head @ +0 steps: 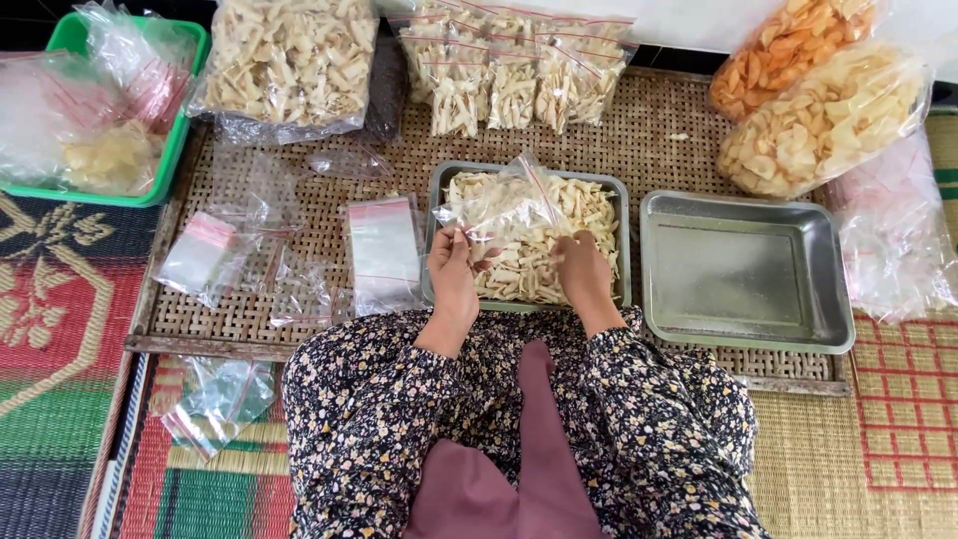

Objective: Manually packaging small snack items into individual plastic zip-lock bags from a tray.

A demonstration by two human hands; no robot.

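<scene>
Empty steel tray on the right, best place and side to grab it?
Probably by the rolled rim of the empty steel tray, on its near long edge. It sits flat on the woven mat, so only the raised lip offers purchase. The big chip bags crowd the far side; the right hand is nearest.

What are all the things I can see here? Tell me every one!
Tray of chips: one, grey metal, pale chips inside, middle of the woven mat.
Empty tray: one, shiny metal, right of the first.
Small bag: one, clear with a red strip, held over the chips.
Filled small bags: a row, count unclear, pale chips, top middle.
Big chip bags: three; one pale top left, one orange and one pale top right.
Empty bags: several, clear, left of the tray.
Basket: one, green, top left.
Woven mat: one, tan, underneath.
Left hand: holds the small bag.
Right hand: in the chips.
</scene>
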